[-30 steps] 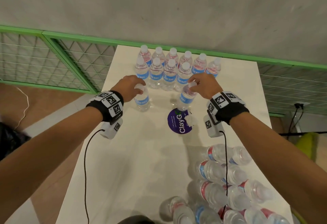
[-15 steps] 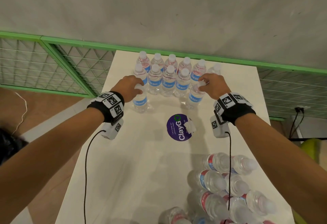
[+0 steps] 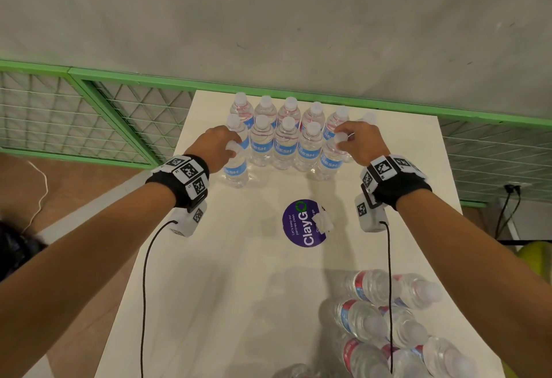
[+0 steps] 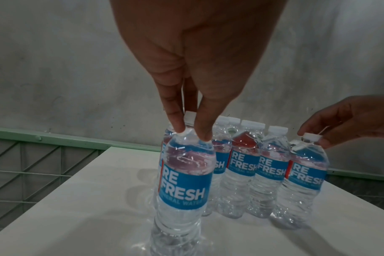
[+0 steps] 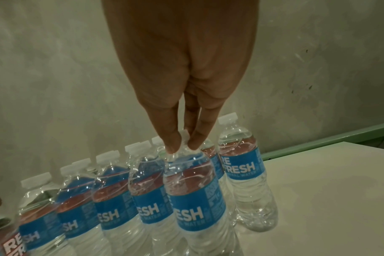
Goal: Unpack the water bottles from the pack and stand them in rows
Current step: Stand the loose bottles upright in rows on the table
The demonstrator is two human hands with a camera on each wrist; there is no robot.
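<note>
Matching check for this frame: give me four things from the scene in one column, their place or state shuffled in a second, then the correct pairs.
1. left hand
2. right hand
3. purple sticker
4. packed bottles

A. lying on their sides at the table's near right
B. pinches the bottle at the right end of the second row
C. flat on the table, mid-way
D. pinches the lone front bottle on the left

Pairs: 1-D, 2-B, 3-C, 4-A

The head view is bright and evenly lit, bending at its edges. Both wrist views are dim and grainy, with soft shadows and small glints.
</note>
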